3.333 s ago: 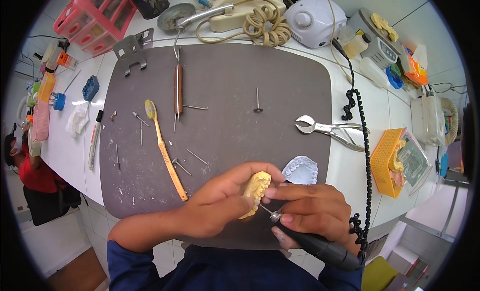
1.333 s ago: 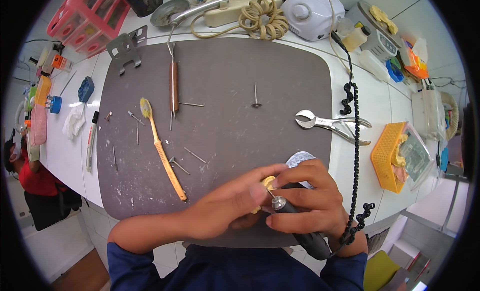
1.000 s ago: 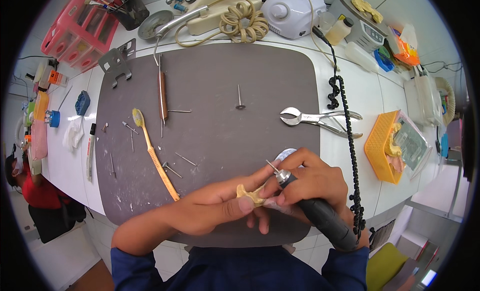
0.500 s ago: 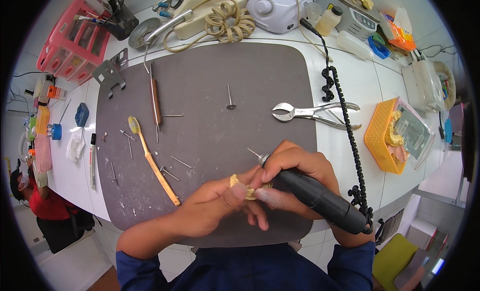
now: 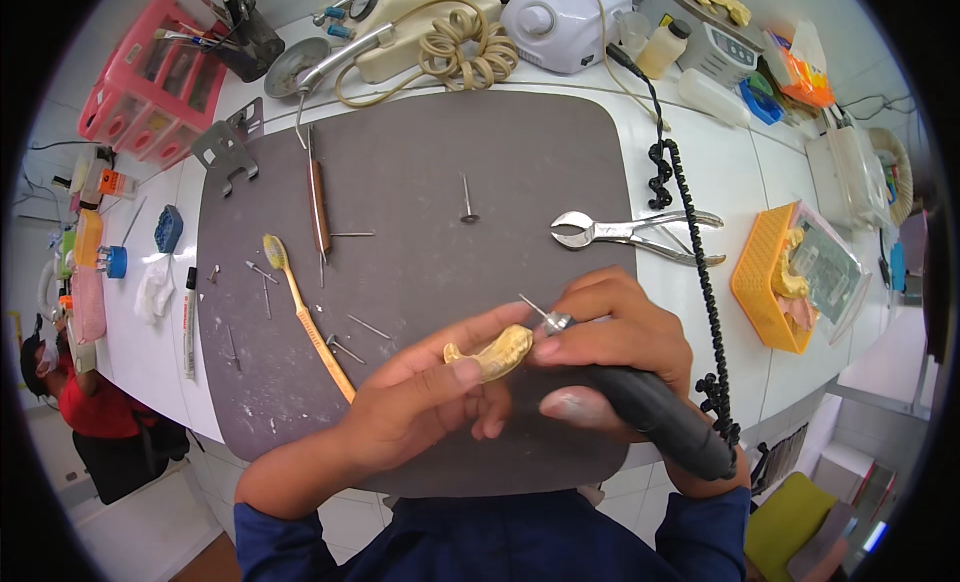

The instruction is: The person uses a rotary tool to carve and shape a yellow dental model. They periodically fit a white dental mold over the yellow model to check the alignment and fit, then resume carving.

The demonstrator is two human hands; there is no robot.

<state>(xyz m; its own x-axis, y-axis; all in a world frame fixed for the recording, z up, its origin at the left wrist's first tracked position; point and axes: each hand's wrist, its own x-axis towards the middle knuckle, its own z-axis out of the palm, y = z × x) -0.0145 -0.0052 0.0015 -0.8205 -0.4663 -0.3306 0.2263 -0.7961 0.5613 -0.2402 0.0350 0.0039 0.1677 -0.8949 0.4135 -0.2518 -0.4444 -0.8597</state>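
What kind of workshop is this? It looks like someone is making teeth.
Probably a dental laboratory bench. The left hand holds a yellowish tooth-arch cast while the right hand grips a corded rotary handpiece. Plaster nippers lie nearby, and more casts fill a yellow basket.

White bench [image 5: 720, 162], grey mat [image 5: 430, 172], pliers [image 5: 630, 230], yellow basket [image 5: 765, 282], pink rack [image 5: 150, 82]

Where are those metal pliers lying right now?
In the head view, the metal pliers lie on the person's right, across the right edge of the grey mat, just left of the coiled black cord and beyond the right hand.
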